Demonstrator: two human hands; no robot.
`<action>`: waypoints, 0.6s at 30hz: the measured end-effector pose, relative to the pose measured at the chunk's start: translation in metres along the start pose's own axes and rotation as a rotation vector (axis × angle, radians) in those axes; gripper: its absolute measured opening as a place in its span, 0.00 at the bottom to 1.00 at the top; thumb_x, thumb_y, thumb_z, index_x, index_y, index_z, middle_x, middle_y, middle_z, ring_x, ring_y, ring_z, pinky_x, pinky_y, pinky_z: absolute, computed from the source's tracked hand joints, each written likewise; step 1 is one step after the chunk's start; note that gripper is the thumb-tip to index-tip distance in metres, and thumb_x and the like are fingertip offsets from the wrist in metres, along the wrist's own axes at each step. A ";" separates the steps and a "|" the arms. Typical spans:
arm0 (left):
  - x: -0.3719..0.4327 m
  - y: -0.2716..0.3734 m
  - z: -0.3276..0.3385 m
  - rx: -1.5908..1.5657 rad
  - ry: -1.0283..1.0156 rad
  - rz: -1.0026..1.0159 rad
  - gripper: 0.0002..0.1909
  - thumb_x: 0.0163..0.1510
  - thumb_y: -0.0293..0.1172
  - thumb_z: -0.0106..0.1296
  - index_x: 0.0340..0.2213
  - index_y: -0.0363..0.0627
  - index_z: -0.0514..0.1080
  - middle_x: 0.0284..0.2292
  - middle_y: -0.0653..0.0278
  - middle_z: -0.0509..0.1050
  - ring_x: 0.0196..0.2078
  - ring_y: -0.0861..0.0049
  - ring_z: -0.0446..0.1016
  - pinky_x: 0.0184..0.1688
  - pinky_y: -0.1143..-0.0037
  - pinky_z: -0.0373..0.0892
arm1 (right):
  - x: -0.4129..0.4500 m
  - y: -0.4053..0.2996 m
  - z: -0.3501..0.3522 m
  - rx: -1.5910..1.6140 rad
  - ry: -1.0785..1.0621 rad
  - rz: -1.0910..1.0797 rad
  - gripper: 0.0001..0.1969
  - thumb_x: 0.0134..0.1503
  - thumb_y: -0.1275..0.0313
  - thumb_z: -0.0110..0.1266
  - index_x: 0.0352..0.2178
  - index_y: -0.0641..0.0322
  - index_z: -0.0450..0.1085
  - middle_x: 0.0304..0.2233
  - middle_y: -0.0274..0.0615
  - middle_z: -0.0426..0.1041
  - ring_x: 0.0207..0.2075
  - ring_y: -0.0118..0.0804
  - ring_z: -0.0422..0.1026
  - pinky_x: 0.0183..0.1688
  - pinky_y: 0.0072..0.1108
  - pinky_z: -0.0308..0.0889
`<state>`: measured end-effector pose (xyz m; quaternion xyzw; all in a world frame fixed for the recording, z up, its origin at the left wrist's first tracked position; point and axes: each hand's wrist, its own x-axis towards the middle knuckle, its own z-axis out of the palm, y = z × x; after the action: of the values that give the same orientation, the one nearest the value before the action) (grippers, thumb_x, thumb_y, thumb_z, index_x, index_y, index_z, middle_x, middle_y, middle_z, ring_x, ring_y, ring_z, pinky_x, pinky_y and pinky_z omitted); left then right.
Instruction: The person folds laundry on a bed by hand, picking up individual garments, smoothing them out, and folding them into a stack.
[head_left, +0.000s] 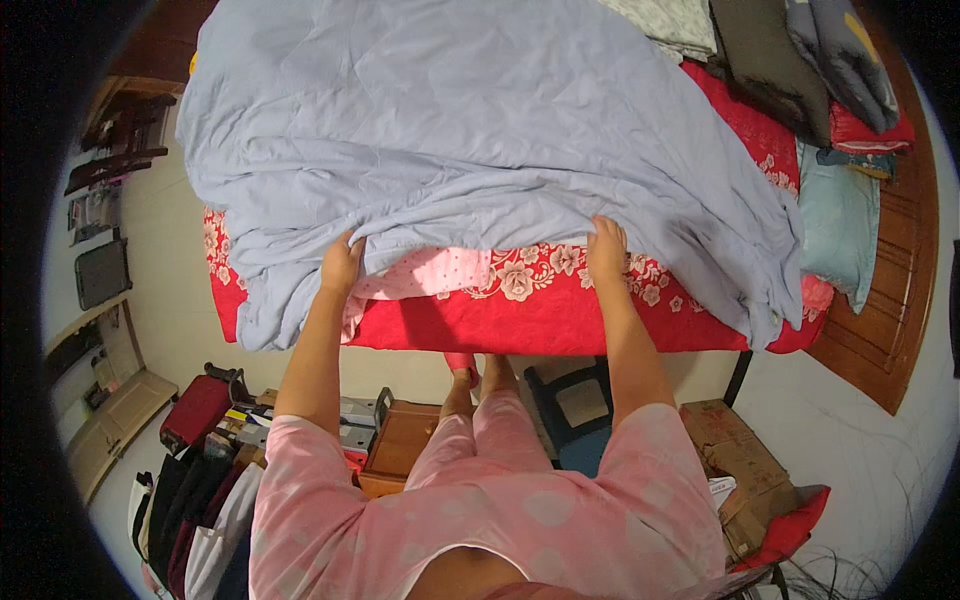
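Observation:
A pale blue quilt (450, 97) lies wrinkled over most of the bed. My left hand (343, 264) grips its near edge left of the middle, thumb on top. Further right, my right hand (607, 250) has hold of the same edge, its fingers bent over the cloth. Between my hands the edge is raised off the near side, baring a red floral bedsheet (517, 322) and a pink dotted cloth (431, 271). At both ends the quilt's near corners droop toward the bed's front edge.
A light teal pillow (838, 217) rests at the bed's right end, below folded dark bedding (772, 67). Behind me are a dark blue chair (574, 405), a cardboard box (739, 457), a wooden cabinet (405, 435), a red suitcase (196, 409) and hanging clothes (195, 510).

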<state>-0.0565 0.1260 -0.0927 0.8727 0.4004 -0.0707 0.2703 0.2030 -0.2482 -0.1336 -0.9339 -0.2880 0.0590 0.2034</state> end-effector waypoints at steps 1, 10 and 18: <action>-0.007 -0.001 -0.004 0.000 0.005 0.003 0.16 0.47 0.38 0.42 0.34 0.38 0.66 0.28 0.46 0.69 0.33 0.52 0.67 0.34 0.65 0.62 | -0.013 0.000 -0.003 0.013 -0.017 0.029 0.16 0.41 0.78 0.45 0.36 0.63 0.62 0.38 0.43 0.64 0.42 0.44 0.60 0.47 0.30 0.52; -0.135 -0.036 -0.011 0.041 -0.466 0.103 0.15 0.43 0.37 0.47 0.35 0.46 0.68 0.30 0.53 0.70 0.33 0.57 0.68 0.35 0.68 0.63 | -0.200 0.032 -0.053 0.058 -0.199 0.171 0.12 0.49 0.68 0.42 0.30 0.68 0.63 0.30 0.56 0.65 0.34 0.54 0.63 0.36 0.35 0.59; -0.193 -0.057 -0.007 -0.015 -1.084 0.026 0.26 0.45 0.51 0.45 0.36 0.40 0.67 0.31 0.52 0.71 0.34 0.66 0.68 0.36 0.74 0.62 | -0.232 0.066 -0.132 -0.026 -1.082 0.499 0.21 0.45 0.55 0.45 0.23 0.68 0.66 0.27 0.55 0.68 0.30 0.51 0.66 0.33 0.33 0.58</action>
<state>-0.2287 0.0331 -0.0448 0.7140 0.1933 -0.5045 0.4454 0.0751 -0.4731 -0.0426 -0.8131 -0.1232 0.5689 -0.0037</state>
